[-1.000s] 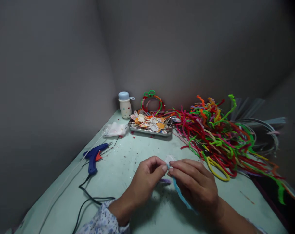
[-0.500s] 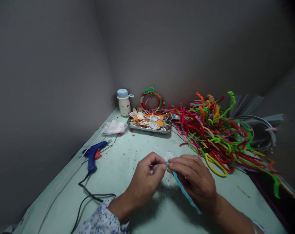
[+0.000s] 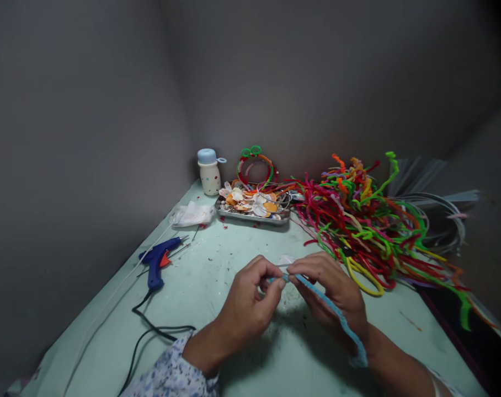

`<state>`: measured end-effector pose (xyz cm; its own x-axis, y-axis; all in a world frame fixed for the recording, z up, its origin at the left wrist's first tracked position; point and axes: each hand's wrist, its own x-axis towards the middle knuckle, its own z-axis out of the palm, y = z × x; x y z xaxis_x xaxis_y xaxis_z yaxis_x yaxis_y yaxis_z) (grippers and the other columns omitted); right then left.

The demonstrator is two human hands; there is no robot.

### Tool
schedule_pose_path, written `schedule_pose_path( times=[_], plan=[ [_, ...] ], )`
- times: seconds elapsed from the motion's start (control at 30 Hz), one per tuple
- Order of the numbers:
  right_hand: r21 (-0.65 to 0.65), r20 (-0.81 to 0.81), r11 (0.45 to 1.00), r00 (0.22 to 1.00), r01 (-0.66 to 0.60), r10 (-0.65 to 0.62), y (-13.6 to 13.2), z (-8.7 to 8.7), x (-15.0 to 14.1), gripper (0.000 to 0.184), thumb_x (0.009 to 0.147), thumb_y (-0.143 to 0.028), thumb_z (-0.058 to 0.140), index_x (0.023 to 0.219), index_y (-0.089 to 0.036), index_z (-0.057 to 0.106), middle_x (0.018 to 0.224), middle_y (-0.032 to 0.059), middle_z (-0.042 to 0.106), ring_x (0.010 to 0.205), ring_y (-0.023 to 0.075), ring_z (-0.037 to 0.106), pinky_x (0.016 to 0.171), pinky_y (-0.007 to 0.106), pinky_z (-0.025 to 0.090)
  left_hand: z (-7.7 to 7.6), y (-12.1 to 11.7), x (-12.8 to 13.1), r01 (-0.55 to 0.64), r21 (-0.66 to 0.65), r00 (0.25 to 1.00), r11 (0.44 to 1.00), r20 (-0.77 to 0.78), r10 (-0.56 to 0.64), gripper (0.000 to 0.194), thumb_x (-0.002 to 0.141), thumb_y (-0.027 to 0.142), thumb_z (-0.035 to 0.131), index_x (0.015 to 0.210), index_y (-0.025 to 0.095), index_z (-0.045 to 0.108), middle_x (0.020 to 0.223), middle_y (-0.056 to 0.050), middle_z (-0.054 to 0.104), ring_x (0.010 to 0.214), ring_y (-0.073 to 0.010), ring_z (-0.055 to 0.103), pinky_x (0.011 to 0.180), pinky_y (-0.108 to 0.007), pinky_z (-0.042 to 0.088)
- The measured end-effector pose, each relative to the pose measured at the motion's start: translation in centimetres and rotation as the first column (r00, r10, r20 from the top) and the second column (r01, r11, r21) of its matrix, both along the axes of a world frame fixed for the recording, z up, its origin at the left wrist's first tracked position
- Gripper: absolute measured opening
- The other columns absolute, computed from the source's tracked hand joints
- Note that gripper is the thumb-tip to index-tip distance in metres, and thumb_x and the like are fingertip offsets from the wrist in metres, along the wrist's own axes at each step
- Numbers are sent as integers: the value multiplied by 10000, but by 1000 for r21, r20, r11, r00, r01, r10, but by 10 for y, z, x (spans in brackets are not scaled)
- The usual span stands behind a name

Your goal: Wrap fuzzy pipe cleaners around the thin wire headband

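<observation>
A light-blue pipe cleaner (image 3: 334, 309) runs between my fingertips, and its long free end hangs down across my right palm toward the wrist. My left hand (image 3: 254, 298) pinches it between thumb and forefinger. Close beside, my right hand (image 3: 333, 292) grips it with thumb and fingertips. A thin pale strip shows between the two hands, partly hidden by the fingers. Just behind them a small whitish disc (image 3: 286, 259) lies on the table, mostly covered by the hands.
At left lies a blue glue gun (image 3: 155, 267) with its black cord. Behind it are a plastic bag (image 3: 193, 214) and a bottle (image 3: 209, 175). A metal tray (image 3: 250, 217) holds cut flower shapes. Tangled coloured pipe cleaners (image 3: 358, 220) spread over the right side of the table (image 3: 192, 358).
The blue pipe cleaner's free end has swung up and to the right, over my right hand. Both hands stay close together, with the right fingers slightly shifted.
</observation>
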<state>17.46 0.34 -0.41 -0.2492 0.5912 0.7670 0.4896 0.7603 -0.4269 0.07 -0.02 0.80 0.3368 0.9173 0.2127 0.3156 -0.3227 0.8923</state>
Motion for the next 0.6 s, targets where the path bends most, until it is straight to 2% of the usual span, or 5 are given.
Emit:
schedule_pose_path(
  times=[0.23,0.43,0.6],
  plan=[
    [-151,-38,988,999,-17,11,1,0,0,119,829,-168,597,925,-223,639,782,38,664,739,183,595,626,306,483,-5,1,0,31,99,999,995,-39,-27,74,850,183,497,843,161,567,794,-21,527,716,-132,496,629,-239,401],
    [-243,-64,970,998,1,-17,0,3,-3,78,843,-204,590,889,-214,652,745,24,645,714,167,597,627,282,483,-8,3,2,4,72,1000,997,-14,-3,60,825,219,555,807,163,566,778,-15,542,718,-134,501,651,-247,397],
    [-424,-150,905,988,-30,-37,-2,5,-4,118,858,-283,578,847,-212,671,797,28,669,737,166,618,632,268,483,-9,2,3,-47,89,998,995,-28,50,83,809,195,556,734,166,535,725,2,519,677,-124,488,618,-241,369]
  ],
)
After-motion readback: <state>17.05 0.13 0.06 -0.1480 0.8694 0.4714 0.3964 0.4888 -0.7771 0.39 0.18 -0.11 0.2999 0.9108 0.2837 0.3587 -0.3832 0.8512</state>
